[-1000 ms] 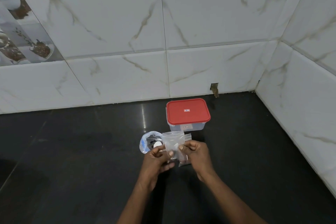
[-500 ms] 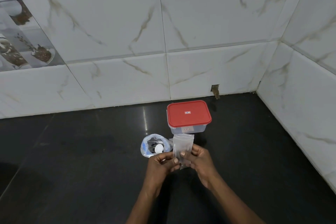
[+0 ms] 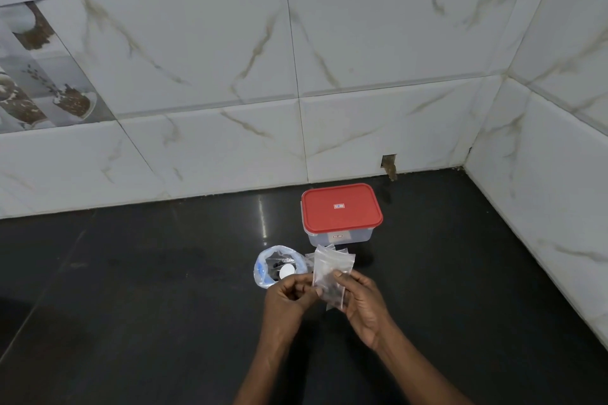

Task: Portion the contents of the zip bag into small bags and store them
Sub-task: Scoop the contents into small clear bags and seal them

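Head view looks down on a dark, glossy worktop (image 3: 148, 289) set into a corner of white marbled wall tiles (image 3: 378, 43). With 12 o'clock pointing away from the person toward the back wall, both hands meet just below the middle of the picture.

Between them stands a small bag (image 3: 333, 268) of clear plastic, upright, its top edge toward 12 o'clock and some dark contents gathered in its lower part. The right hand (image 3: 363, 304) holds it from the 3 o'clock side: the thumb lies across the front and the fingers curl behind, a narrow grip closed on the plastic. The left hand (image 3: 288, 297) comes in from 9 o'clock with its fingers curled, and its fingertips pinch the bag's lower left edge.

At about 10 o'clock from the hands, just beside the left knuckles, the zip bag (image 3: 262, 261) rests on the worktop with its mouth gaping upward. A blue strip shows along its rim, and dark pieces and a round white object (image 3: 287, 271) lie inside.

At 12 o'clock, nearer the wall, sits a clear box with a red lid (image 3: 342, 211), closed. More clear plastic (image 3: 342, 250) shows between the box and the held bag; how many pieces it is cannot be told.
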The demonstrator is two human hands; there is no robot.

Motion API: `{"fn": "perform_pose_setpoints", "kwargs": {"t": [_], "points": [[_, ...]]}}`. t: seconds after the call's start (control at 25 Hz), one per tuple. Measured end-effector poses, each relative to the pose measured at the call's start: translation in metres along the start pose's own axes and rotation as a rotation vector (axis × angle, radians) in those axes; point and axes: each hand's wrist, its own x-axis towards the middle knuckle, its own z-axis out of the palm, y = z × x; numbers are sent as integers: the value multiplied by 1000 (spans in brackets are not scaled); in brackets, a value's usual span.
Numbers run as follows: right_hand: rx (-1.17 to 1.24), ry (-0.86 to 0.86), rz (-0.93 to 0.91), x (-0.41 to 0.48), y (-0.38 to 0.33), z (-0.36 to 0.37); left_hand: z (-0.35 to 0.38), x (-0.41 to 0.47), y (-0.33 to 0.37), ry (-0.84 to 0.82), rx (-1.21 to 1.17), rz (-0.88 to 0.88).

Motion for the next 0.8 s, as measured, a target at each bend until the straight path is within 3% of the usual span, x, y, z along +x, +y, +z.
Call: {"fn": "perform_pose_setpoints", "kwargs": {"t": [0.32,0.44,0.6,0.8], "points": [[-169,85,-124,7,-2,4,1,0,-8,120,-284,-207],[-218,106,-168,9,-4,6,-2,2,-15,140,-268,-269],[-288,70,-188,8,-8,8,0,10,-6,116,-131,-172],[-375,24,-176,10,-7,10,2,26,5,93,-247,-170]]}}
